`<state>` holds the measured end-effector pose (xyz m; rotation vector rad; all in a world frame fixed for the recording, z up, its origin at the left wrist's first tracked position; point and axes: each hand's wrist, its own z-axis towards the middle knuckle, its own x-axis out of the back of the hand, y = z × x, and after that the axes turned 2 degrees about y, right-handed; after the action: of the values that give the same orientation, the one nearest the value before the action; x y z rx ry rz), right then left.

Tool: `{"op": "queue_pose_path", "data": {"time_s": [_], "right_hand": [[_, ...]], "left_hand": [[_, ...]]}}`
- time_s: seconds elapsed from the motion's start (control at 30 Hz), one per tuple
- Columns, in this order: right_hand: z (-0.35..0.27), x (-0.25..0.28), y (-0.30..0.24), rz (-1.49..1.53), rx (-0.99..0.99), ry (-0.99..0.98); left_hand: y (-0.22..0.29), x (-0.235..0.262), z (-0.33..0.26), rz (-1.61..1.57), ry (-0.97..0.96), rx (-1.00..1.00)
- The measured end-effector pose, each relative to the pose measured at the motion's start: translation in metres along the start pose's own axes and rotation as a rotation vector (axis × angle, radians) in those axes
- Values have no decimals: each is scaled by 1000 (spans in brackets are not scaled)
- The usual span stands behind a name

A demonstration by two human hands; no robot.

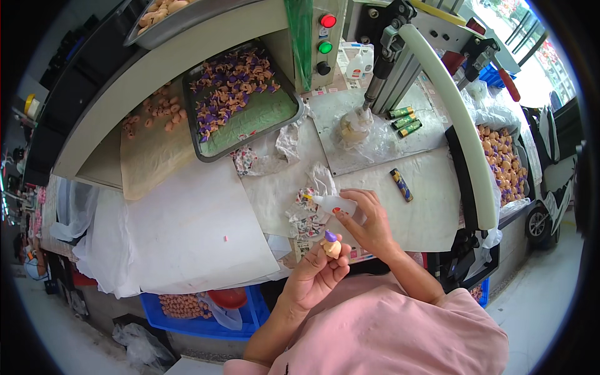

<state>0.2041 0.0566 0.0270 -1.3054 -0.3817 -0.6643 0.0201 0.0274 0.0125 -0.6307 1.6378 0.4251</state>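
Observation:
My left hand (315, 275) is closed round a small peach doll-like figure (332, 250) with a purple piece on top, held upright between thumb and fingers. To the right, my right hand (370, 224) grips a translucent white squeeze bottle (337, 205), tilted almost level, its yellow tip (307, 197) pointing left. The tip is over a crumpled patterned cloth (306, 222) on the table, apart from the figure. I cannot tell whether the tip touches the cloth.
A dark tray (250, 144) of purple-and-peach pieces stands at the far left, beside loose peach heads (169, 111). A press machine (375, 81) with a pale curved bar (447, 94) rises at the right. A dark blue-and-gold tube (401, 185) lies nearby. Blue bins (250, 325) sit below the table.

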Motion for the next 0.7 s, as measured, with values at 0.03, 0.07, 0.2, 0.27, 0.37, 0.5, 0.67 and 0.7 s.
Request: {"op": "queue_pose_path", "data": {"time_s": [0.03,0.07,0.2,0.27,0.37,0.5,0.67,0.7], "right_hand": [[0,2,-2,-11,-4,20],[0,4,-4,-23,-8,40],[0,14,-8,-41,0,46],[0,21,-11,-20,-34,56],[0,31,-11,-11,-48,80],[-1,52,-16,18,-94,131],[16,93,-23,236,172,407],[25,104,-25,199,325,480]], "left_hand": [[-1,1,1,-5,-2,-3],[-2,1,1,-26,-12,6],[-7,-1,5,-92,-26,18],[-8,-5,8,-109,-42,22],[-12,-5,15,-184,-79,60],[-21,-1,26,-372,-196,168],[-24,-7,29,-176,-105,76],[-25,-10,30,-89,-105,45]]}}
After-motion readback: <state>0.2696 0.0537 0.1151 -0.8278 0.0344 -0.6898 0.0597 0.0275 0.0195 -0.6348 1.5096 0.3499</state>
